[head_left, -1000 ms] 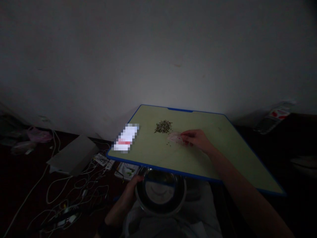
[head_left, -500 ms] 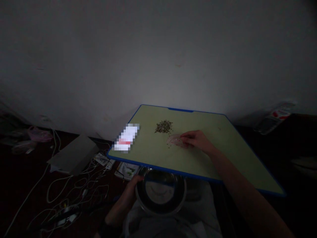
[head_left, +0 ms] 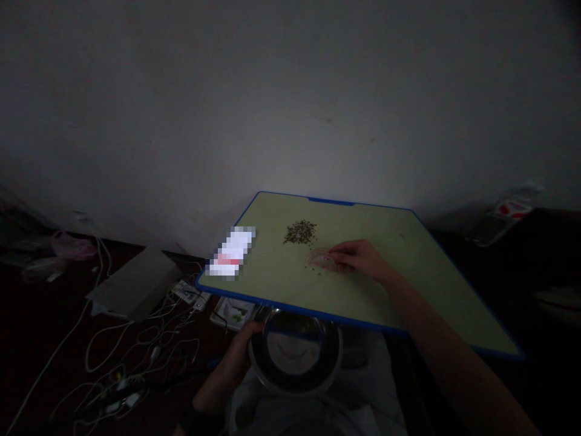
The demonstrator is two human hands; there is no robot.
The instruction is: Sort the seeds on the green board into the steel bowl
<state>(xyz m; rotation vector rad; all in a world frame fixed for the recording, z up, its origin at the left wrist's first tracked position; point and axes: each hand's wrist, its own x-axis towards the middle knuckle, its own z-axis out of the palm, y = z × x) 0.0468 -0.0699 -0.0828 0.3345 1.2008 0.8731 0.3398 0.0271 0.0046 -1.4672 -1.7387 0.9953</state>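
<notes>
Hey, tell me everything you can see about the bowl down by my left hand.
The bowl is round, shiny and looks like metal, with a pale rim, dark inner walls and a lighter, reflective bottom. Its open side faces up toward the camera. The left hand grips its left side. It sits just below the near edge of the table, above grey cloth; whether it touches either is unclear. It is too dark to rule out contents.

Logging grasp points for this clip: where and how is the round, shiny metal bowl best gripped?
Probably the left rim, approached from the left, as the left hand does. The round, shiny metal bowl opens upward, leaving that rim exposed, while the near edge of the pale green, blue-edged tabletop appears to crowd its far side.
</notes>
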